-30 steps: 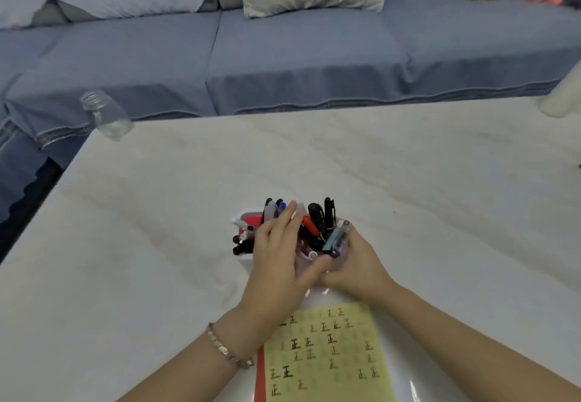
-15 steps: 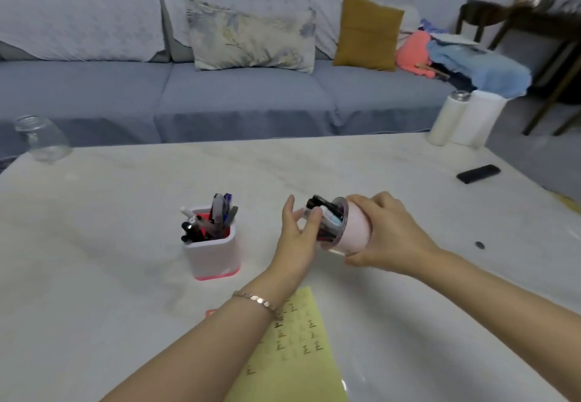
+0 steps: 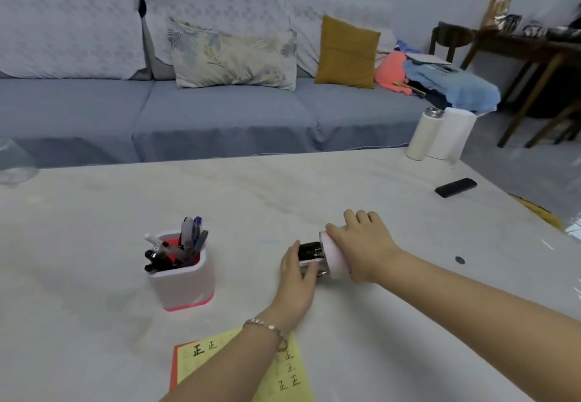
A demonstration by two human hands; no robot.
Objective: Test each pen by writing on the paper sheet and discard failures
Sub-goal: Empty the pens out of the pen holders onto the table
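Pens [image 3: 309, 252] in a tipped pink cup [image 3: 334, 260], right hand [image 3: 366, 254] in curled grip round it; at nine o'clock, left hand [image 3: 295, 276], flat and open, dams the mouth against likely spills.

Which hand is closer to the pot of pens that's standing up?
Left. The left hand is right of the standing pen pot, apart from it, touching pens at the mouth of the tipped pink cup. The right hand grips that cup farther right.
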